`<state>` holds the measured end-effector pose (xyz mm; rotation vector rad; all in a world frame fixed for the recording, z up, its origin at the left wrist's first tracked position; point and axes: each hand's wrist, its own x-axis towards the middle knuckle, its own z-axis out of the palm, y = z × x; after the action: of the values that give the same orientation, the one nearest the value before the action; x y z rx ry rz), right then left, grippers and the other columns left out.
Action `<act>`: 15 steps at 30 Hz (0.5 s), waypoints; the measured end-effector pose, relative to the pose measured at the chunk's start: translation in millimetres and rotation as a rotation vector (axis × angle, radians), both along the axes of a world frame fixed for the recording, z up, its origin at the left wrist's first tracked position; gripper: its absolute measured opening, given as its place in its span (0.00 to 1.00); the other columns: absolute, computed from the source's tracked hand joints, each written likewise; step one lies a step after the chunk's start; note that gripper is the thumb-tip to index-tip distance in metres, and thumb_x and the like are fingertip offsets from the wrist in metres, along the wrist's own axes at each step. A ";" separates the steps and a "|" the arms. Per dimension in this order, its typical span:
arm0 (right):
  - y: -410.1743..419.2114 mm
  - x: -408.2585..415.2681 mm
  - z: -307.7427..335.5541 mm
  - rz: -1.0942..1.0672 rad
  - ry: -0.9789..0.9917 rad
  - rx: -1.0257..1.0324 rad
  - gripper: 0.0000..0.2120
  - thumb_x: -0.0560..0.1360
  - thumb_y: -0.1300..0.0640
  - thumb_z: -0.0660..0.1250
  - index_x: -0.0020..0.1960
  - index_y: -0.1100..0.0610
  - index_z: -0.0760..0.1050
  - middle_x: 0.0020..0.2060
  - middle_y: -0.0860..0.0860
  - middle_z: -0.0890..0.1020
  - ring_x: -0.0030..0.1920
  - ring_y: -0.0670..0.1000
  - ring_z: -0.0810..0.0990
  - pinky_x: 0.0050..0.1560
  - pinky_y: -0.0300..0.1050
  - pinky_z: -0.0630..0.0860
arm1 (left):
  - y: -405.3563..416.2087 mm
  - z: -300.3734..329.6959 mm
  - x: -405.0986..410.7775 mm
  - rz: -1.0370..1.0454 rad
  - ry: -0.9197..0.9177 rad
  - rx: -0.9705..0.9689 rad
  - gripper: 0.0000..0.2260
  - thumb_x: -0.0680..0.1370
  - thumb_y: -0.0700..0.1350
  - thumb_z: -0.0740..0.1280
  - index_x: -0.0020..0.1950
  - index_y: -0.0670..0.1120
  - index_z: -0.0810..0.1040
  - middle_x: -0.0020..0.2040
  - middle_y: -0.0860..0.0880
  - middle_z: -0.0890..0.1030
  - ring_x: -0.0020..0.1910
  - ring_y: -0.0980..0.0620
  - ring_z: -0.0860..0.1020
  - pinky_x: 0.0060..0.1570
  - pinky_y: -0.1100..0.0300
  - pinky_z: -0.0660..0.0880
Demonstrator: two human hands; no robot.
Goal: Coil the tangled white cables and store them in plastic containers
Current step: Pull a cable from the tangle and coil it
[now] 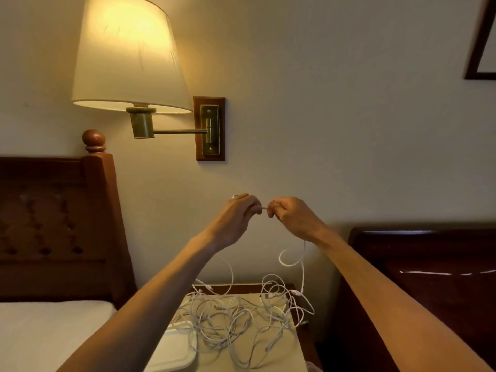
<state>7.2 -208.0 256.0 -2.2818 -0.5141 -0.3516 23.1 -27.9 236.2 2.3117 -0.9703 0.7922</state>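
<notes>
Both hands, left hand and right hand, pinch 1 cable; pulling hard may tighten the pile.

Checked for readable text, labels, brands, numbers, signs: found none.
</notes>
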 end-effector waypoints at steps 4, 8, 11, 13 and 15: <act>-8.4 -5.8 -10.1 0.078 0.148 0.193 0.17 0.84 0.56 0.54 0.41 0.55 0.76 0.26 0.46 0.69 0.26 0.44 0.65 0.27 0.36 0.63 | 28.3 7.2 14.0 0.058 -0.151 -0.069 0.06 0.80 0.37 0.62 0.45 0.41 0.77 0.41 0.47 0.79 0.38 0.52 0.75 0.39 0.57 0.73; -19.5 -12.6 -23.9 0.152 0.267 0.308 0.17 0.85 0.54 0.52 0.42 0.56 0.73 0.26 0.47 0.66 0.25 0.44 0.62 0.25 0.36 0.60 | 54.5 14.6 18.1 0.206 -0.193 -0.147 0.07 0.79 0.35 0.62 0.45 0.41 0.77 0.41 0.46 0.80 0.37 0.50 0.76 0.38 0.56 0.73; -31.5 -13.0 -29.3 0.147 0.309 0.341 0.18 0.85 0.54 0.52 0.41 0.56 0.73 0.26 0.48 0.66 0.24 0.45 0.62 0.24 0.36 0.59 | 78.1 11.8 25.5 0.355 -0.165 -0.238 0.08 0.79 0.34 0.62 0.45 0.42 0.78 0.41 0.46 0.80 0.38 0.48 0.76 0.39 0.57 0.71; -34.7 -11.9 -26.7 0.114 0.296 0.301 0.18 0.84 0.55 0.52 0.39 0.55 0.73 0.26 0.49 0.66 0.24 0.45 0.62 0.24 0.37 0.59 | 87.7 3.6 30.8 0.424 0.009 -0.203 0.11 0.79 0.34 0.61 0.42 0.46 0.79 0.42 0.48 0.80 0.41 0.45 0.78 0.44 0.54 0.73; -28.8 -7.6 -16.3 0.069 0.228 0.245 0.18 0.84 0.56 0.53 0.39 0.56 0.74 0.25 0.48 0.67 0.23 0.45 0.62 0.24 0.38 0.60 | 85.4 -2.8 32.5 0.515 0.319 0.038 0.15 0.77 0.34 0.61 0.42 0.51 0.82 0.51 0.45 0.82 0.50 0.43 0.79 0.54 0.54 0.74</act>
<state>-0.4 -236.7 239.8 -2.0292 -0.4076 -0.1108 55.6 57.5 233.4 2.6523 -0.2521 0.5628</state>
